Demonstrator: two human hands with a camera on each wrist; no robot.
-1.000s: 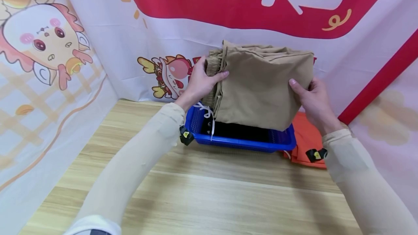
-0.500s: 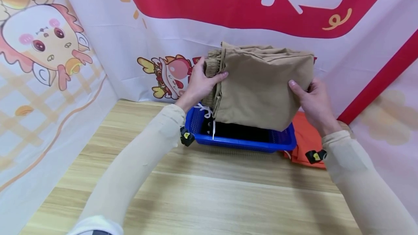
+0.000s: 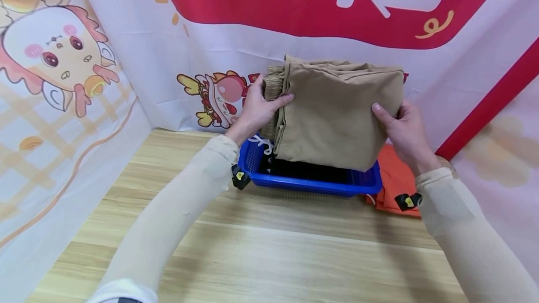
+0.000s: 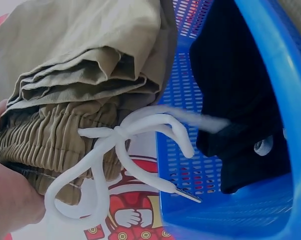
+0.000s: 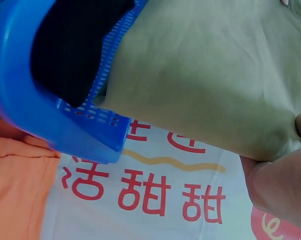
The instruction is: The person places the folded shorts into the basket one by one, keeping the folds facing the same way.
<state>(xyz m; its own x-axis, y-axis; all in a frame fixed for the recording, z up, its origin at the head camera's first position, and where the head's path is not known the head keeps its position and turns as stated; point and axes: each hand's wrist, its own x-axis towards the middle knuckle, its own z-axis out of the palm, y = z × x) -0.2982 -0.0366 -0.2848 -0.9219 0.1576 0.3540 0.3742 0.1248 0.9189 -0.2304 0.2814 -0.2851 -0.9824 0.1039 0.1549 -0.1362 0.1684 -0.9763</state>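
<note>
Folded khaki drawstring shorts (image 3: 332, 116) hang between both hands, over a blue plastic basket (image 3: 311, 185). My left hand (image 3: 261, 106) grips the gathered elastic waistband, thumb on the front. At the opposite side, my right hand (image 3: 402, 123) pinches the folded edge with its thumb in front; its other fingers are mostly hidden behind the cloth. A white drawstring (image 4: 118, 135), tied in a bow, dangles from the waistband in the left wrist view. Inside the basket lies a dark folded garment (image 4: 235, 95), also seen past the shorts in the right wrist view.
An orange garment (image 3: 396, 181) lies on the wooden table (image 3: 269, 251) at the basket's right side, partly behind it. A printed cloth backdrop (image 3: 219, 50) rises right behind the basket, and another printed sheet (image 3: 50, 120) stands along the left.
The shorts have sunk very slightly toward the basket, both hands keeping their hold. The loose end of the drawstring that hung in front of the basket's rim has swung out of sight.
</note>
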